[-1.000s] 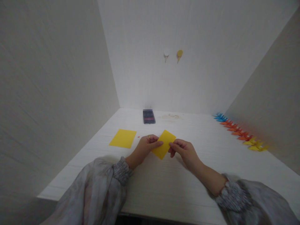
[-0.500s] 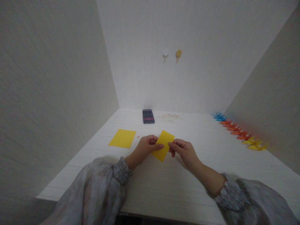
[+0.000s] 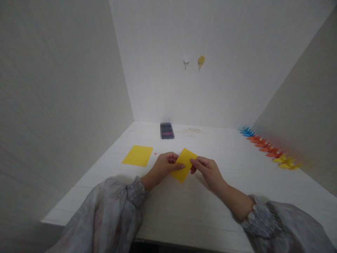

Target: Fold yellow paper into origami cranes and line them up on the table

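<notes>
Both my hands hold a small folded yellow paper (image 3: pixel 184 165) just above the white table (image 3: pixel 184 207), near its middle. My left hand (image 3: pixel 164 167) pinches the paper's left edge between thumb and fingers. My right hand (image 3: pixel 206 170) pinches its right edge the same way. The paper is tilted, with one corner pointing away from me. A second flat yellow sheet (image 3: pixel 137 155) lies on the table to the left of my left hand.
A dark small object (image 3: pixel 166 131) lies at the back of the table. Along the right wall runs a row of folded paper figures, blue (image 3: pixel 246 131), orange (image 3: pixel 264 146) and yellow (image 3: pixel 286 162). Walls close in on three sides.
The folded yellow paper has turned slightly between my fingers, and my right hand has shifted a little to the left along its edge. Everything else is still.
</notes>
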The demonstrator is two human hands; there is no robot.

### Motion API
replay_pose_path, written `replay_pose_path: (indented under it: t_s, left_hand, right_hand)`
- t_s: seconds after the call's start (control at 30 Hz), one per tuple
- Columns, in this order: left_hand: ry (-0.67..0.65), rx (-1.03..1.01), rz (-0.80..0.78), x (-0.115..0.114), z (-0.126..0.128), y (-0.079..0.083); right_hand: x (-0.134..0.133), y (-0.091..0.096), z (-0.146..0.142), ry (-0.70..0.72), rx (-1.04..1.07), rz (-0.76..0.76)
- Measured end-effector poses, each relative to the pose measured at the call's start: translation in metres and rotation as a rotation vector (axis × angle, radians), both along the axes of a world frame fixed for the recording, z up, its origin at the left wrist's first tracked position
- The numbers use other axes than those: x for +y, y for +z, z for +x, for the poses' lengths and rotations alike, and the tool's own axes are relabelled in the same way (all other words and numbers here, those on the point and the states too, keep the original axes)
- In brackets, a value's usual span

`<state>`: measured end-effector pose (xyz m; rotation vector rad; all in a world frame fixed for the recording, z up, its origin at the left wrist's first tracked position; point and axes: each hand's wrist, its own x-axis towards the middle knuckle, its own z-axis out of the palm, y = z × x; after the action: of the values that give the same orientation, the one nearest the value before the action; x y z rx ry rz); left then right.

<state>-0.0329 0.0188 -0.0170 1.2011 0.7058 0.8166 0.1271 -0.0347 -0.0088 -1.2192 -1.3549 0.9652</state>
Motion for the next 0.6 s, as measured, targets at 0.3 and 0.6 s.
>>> replay_pose_path:
  t_s: [0.3,0.6]
  left_hand:
    - [0.002,0.001,-0.022,0.0002,-0.0004,-0.0004]
    - [-0.047,0.004,-0.029,-0.0011,-0.0002,0.0005]
  right_hand:
    - [0.0010,-0.0021,0.0019,0.018,0.011,-0.007]
    - [0.0003,-0.0001,0.0006,0.022,0.034,-0.032]
